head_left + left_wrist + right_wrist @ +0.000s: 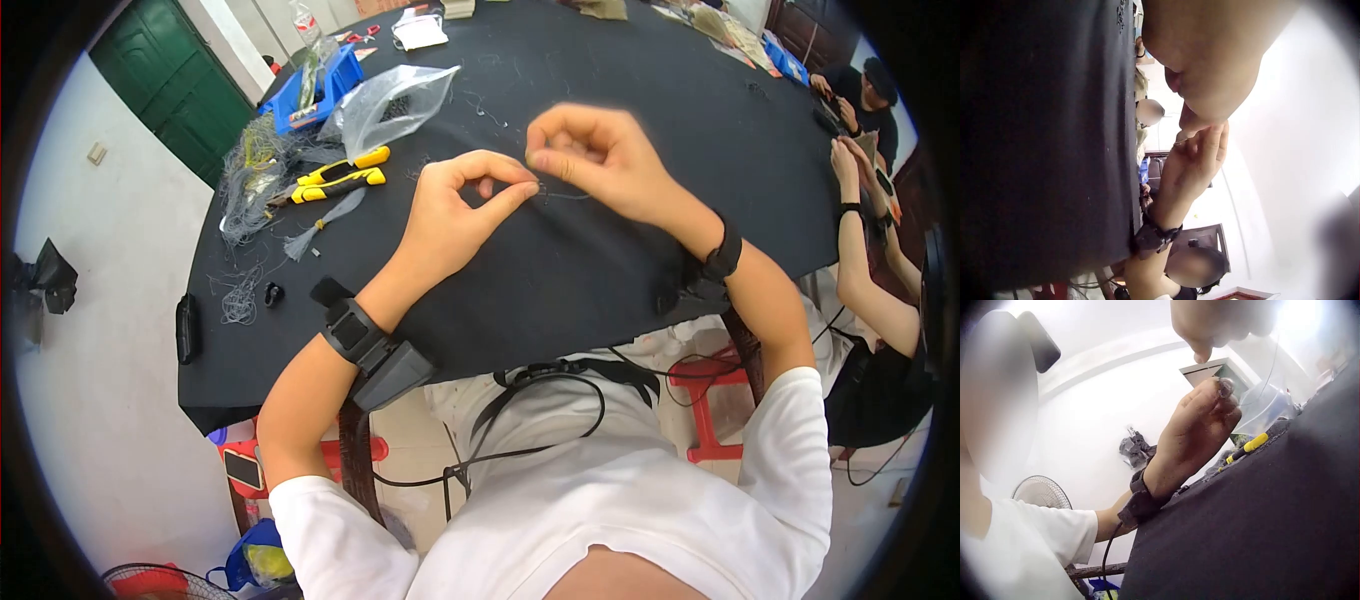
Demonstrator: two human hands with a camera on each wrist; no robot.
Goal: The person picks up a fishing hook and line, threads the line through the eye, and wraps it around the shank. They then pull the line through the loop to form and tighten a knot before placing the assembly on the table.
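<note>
Above the black-covered table [560, 270], my left hand [455, 205] pinches a thin, clear-grey line [568, 196] between thumb and index fingertip. Close by on the right, my right hand [610, 160] has its fingers curled, thumb against index finger, on the same fine strand. In the right wrist view the line [1270, 370] arcs from the left fingertips [1225, 387] up toward the right hand [1222, 325]. The left wrist view has both hands' fingertips nearly meeting, the left hand [1210, 62] overlapping part of the right hand [1194, 159].
Yellow-black pliers [340, 185], a tied grey line bundle [325, 222] and tangled line [245, 180] lie at left. Behind them are a clear plastic bag [395, 105] and a blue bin [345, 75]. Another person's arms [865, 215] reach the table's right edge.
</note>
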